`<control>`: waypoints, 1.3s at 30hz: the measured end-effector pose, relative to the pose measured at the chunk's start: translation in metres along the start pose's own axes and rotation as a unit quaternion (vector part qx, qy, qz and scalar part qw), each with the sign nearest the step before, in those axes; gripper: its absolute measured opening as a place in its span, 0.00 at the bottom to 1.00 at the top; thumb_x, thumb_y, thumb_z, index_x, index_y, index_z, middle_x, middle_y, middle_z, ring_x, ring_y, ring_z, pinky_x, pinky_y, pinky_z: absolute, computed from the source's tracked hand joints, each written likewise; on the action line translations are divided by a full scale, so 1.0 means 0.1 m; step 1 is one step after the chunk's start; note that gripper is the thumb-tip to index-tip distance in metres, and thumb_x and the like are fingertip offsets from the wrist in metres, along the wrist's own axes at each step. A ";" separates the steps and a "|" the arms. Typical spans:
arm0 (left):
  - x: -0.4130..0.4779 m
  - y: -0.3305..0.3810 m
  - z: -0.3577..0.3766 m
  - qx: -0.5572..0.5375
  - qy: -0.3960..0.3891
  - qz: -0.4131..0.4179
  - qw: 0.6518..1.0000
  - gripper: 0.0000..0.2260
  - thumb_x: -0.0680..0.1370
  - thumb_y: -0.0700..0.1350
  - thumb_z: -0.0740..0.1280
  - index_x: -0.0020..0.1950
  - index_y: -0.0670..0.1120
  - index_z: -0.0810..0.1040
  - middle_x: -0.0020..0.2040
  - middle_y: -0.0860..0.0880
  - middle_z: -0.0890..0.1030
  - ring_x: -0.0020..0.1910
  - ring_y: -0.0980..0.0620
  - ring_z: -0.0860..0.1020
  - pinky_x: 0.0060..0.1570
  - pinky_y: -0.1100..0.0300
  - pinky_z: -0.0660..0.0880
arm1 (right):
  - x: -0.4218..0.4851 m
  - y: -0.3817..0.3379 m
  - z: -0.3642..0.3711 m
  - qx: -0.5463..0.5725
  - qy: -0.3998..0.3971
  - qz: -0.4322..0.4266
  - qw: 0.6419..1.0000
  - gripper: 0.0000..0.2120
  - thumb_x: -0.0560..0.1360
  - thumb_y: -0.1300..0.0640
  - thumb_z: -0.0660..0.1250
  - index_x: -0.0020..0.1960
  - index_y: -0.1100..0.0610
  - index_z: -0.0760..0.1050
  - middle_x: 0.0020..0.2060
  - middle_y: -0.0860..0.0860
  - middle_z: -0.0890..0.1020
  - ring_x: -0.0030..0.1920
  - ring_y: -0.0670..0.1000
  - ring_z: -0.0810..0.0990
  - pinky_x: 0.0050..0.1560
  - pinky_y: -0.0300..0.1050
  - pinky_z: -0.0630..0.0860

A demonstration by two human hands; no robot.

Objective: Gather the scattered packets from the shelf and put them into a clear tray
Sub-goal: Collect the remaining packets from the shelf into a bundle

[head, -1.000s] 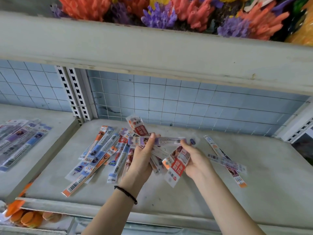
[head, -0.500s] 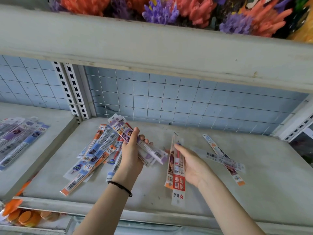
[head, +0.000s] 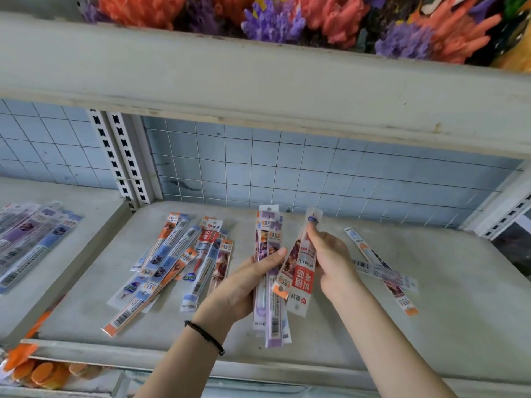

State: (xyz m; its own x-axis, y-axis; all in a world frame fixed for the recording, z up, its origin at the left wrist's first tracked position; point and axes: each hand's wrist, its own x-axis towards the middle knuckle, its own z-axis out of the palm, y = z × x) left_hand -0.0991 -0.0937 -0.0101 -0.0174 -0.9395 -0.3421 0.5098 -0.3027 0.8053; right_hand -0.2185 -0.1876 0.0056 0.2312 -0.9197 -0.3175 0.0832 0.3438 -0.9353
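My left hand (head: 247, 278) grips an upright bundle of long purple and white packets (head: 271, 300) above the grey shelf (head: 459, 326). Right beside it my right hand (head: 330, 257) holds a red and white packet pair (head: 300, 271), almost touching the bundle. A loose heap of packets (head: 175, 259) lies on the shelf to the left of my hands. Two crossed packets (head: 383, 271) lie on the shelf to the right. No clear tray shows in this view.
The neighbouring shelf at the left carries more packets (head: 31, 239). An upper shelf board (head: 258, 81) with coloured coral ornaments (head: 330, 18) overhangs the space. A blue wire-grid back wall (head: 287, 170) closes the rear. Orange items (head: 37, 372) sit below at the lower left.
My left hand has turned its bundle from slanted to upright and moved right. My right hand has lifted its red packets and brought them against the bundle.
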 end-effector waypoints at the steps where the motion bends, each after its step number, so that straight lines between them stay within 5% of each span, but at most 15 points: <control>1: 0.00 0.00 0.02 0.002 -0.007 0.000 1.000 0.16 0.71 0.48 0.73 0.54 0.40 0.81 0.49 0.40 0.84 0.45 0.44 0.83 0.47 0.52 0.80 | 0.00 0.00 0.03 -0.006 0.016 -0.012 1.000 0.16 0.74 0.47 0.69 0.38 0.59 0.72 0.37 0.55 0.83 0.37 0.54 0.82 0.42 0.49 0.80; 7: 0.00 0.01 0.07 0.000 -0.014 0.007 1.000 0.12 0.68 0.36 0.73 0.50 0.41 0.82 0.47 0.40 0.85 0.43 0.45 0.84 0.44 0.54 0.81 | -0.01 0.03 0.08 -0.020 0.016 -0.021 0.999 0.18 0.74 0.46 0.68 0.37 0.57 0.69 0.34 0.55 0.82 0.34 0.54 0.83 0.35 0.47 0.82; 13: 0.01 0.01 0.03 -0.012 -0.005 -0.002 1.000 0.13 0.67 0.37 0.73 0.50 0.40 0.80 0.43 0.41 0.85 0.38 0.46 0.84 0.41 0.55 0.81 | 0.01 0.07 0.09 -0.035 -0.017 -0.019 0.999 0.18 0.73 0.47 0.70 0.36 0.55 0.64 0.32 0.54 0.79 0.31 0.52 0.80 0.34 0.45 0.79; 19: 0.00 0.08 -0.07 0.038 0.006 0.002 0.999 0.05 0.66 0.35 0.75 0.35 0.44 0.85 0.36 0.43 0.84 0.31 0.49 0.82 0.35 0.58 0.80 | 0.14 -0.08 -0.13 -0.023 -0.109 0.029 0.993 0.05 0.72 0.56 0.70 0.40 0.55 0.75 0.31 0.51 0.80 0.34 0.52 0.75 0.36 0.44 0.68; 24: 0.03 0.08 -0.16 0.031 0.032 0.006 0.999 0.10 0.68 0.44 0.75 0.45 0.42 0.79 0.34 0.46 0.82 0.30 0.51 0.79 0.34 0.59 0.80 | 0.20 -0.13 -0.31 -0.001 -0.138 0.092 0.986 0.05 0.73 0.60 0.69 0.38 0.56 0.78 0.32 0.53 0.83 0.32 0.49 0.79 0.31 0.40 0.68; 29: 0.16 0.01 -0.22 -0.179 0.043 0.067 0.981 0.23 0.70 0.63 0.64 0.48 0.44 0.76 0.33 0.47 0.77 0.22 0.53 0.74 0.24 0.61 0.76 | 0.22 0.00 -0.37 0.210 -0.013 0.089 0.974 0.03 0.73 0.63 0.70 0.43 0.58 0.76 0.41 0.55 0.82 0.36 0.48 0.80 0.28 0.35 0.77; 34: 0.24 -0.08 -0.10 -0.210 0.073 0.122 0.967 0.19 0.67 0.56 0.74 0.50 0.46 0.75 0.37 0.50 0.74 0.26 0.56 0.71 0.26 0.62 0.73 | 0.12 0.14 -0.23 0.317 0.001 0.072 0.946 0.07 0.72 0.66 0.70 0.48 0.60 0.76 0.40 0.55 0.85 0.35 0.48 0.85 0.32 0.36 0.80; 39: 0.30 -0.05 -0.05 -0.168 0.087 0.176 0.966 0.16 0.66 0.50 0.76 0.49 0.46 0.76 0.37 0.49 0.77 0.33 0.54 0.76 0.35 0.59 0.76 | -0.16 0.23 -0.01 0.173 -0.076 0.069 0.980 0.04 0.71 0.66 0.70 0.45 0.61 0.78 0.35 0.56 0.85 0.31 0.50 0.83 0.31 0.40 0.80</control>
State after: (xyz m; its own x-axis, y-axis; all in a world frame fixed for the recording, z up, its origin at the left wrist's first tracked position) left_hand -0.0975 -0.1192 -0.0270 0.3377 -0.9250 -0.1742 0.7084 0.1279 0.6942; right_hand -0.2210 -0.1651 -0.0105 0.4020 -0.8305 -0.3856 0.3594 0.5304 -0.7678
